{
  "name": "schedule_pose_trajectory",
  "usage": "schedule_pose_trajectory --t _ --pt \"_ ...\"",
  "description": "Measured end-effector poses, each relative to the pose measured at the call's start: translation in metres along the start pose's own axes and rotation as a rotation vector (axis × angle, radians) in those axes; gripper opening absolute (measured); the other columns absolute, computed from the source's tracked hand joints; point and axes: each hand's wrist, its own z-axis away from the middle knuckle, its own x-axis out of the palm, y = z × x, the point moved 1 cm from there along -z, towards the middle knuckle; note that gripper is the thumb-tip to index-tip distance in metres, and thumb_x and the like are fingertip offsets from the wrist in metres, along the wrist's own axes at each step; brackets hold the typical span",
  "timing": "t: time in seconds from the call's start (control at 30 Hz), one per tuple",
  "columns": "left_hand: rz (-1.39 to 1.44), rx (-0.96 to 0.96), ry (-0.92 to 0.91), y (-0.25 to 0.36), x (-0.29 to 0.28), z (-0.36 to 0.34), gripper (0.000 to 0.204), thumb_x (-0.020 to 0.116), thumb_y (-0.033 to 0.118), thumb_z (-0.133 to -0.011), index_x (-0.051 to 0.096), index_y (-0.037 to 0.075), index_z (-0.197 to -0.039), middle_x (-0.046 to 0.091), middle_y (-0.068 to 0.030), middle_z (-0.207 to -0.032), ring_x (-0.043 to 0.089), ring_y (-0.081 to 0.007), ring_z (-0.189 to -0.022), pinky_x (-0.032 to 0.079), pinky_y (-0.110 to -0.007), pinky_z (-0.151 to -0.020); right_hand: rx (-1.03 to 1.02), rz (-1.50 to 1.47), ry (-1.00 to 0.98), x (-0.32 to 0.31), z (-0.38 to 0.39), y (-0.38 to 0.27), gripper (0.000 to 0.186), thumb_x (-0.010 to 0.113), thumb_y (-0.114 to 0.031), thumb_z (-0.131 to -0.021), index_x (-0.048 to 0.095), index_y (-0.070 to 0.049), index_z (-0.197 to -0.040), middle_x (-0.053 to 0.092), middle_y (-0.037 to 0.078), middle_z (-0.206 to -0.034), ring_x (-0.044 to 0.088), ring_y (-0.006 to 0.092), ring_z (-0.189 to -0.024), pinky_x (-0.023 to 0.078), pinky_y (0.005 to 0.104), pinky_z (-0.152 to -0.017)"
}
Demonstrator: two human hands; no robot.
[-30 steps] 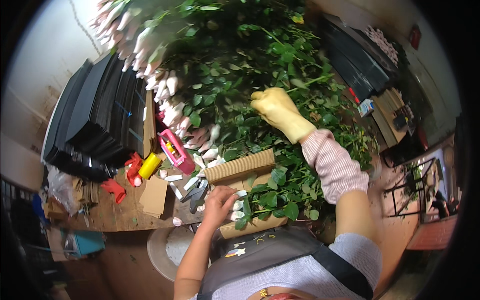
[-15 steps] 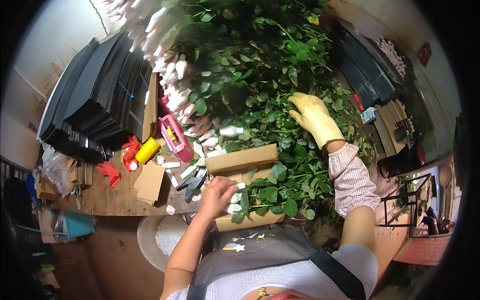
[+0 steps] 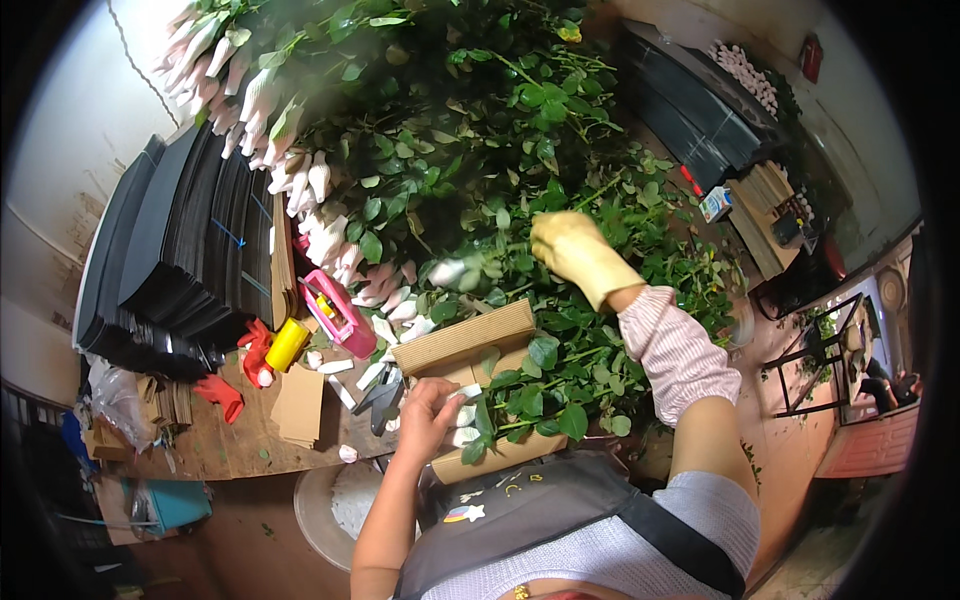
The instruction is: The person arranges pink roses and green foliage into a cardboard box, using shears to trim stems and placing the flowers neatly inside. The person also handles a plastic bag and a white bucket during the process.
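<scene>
Bent fingers of the bare left hand (image 3: 428,412) are pressed around a small white-wrapped bud (image 3: 466,392), at the left end of a bunch of leafy stems (image 3: 572,385). The palm is turned away and cannot be seen. More wrapped buds (image 3: 463,437) are lined up just below that one, partly covered by leaves. The bunch is laid on a bent sheet of ridged brown card (image 3: 465,337). Its far flap is tipped up, and its middle is mostly hidden by the green leaves. The cut ends of the stems cannot be made out.

The right hand (image 3: 572,250) is covered by a yellow glove and held at the big leafy pile (image 3: 440,150), farther from the body than the bunch. Its fingers are curled in, but the tips are hidden, so it cannot be told if a stem is gripped. Left of the glove, a pale bud (image 3: 447,272) is badly blurred. The pile is cut off by the top of the view.

Just left of the left hand, a dark tool (image 3: 380,405) is laid on the tabletop (image 3: 235,447), its shape hard to make out. A round tub (image 3: 318,508) is partly hidden by the left arm.
</scene>
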Motion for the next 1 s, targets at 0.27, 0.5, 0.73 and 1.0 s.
schedule_pose_trajectory --t 0.27,0.5,0.73,1.0 --pt "0.176 -0.305 -0.060 -0.016 0.004 0.004 0.049 0.081 0.011 -0.088 0.060 0.002 -0.131 0.070 -0.0145 -0.119 0.067 -0.0214 -0.111 0.053 -0.036 -0.095 -0.451 -0.795 0.036 -0.080 0.073 -0.049 0.043 0.061 0.021 -0.069 0.070 -0.004 -0.103 0.075 0.015 -0.105 0.076 0.0249 -0.078 0.066 0.0330 -0.067" --pt "0.215 -0.140 0.046 -0.005 0.006 0.003 0.066 0.087 0.014 -0.083 0.053 0.010 -0.140 0.068 -0.0153 -0.125 0.070 -0.0233 -0.105 0.057 -0.033 -0.086 -0.078 -0.246 -0.215 0.014 0.121 -0.053 0.011 0.066 -0.018 -0.087 0.070 -0.009 -0.084 0.071 0.017 -0.081 0.071 0.0400 -0.077 0.057 0.0507 -0.066" --pt "-0.075 -0.021 -0.002 0.001 -0.002 0.000 0.048 0.084 0.026 -0.086 0.069 0.020 -0.131 0.065 -0.0133 -0.118 0.068 -0.0324 -0.106 0.056 -0.041 -0.087 -0.269 -0.247 -0.455 -0.014 0.090 -0.045 0.024 0.070 -0.028 -0.088 0.075 -0.009 -0.102 0.074 0.017 -0.097 0.071 0.0386 -0.095 0.057 0.0499 -0.085" --pt "-0.045 -0.052 -0.037 0.003 -0.004 0.000 0.050 0.082 0.026 -0.089 0.067 0.016 -0.136 0.065 -0.0153 -0.114 0.068 -0.0320 -0.103 0.055 -0.040 -0.090 -0.476 -0.251 0.821 -0.132 -0.137 -0.024 0.015 0.074 -0.014 -0.087 0.074 -0.007 -0.100 0.075 0.012 -0.100 0.073 0.0322 -0.091 0.059 0.0425 -0.079"
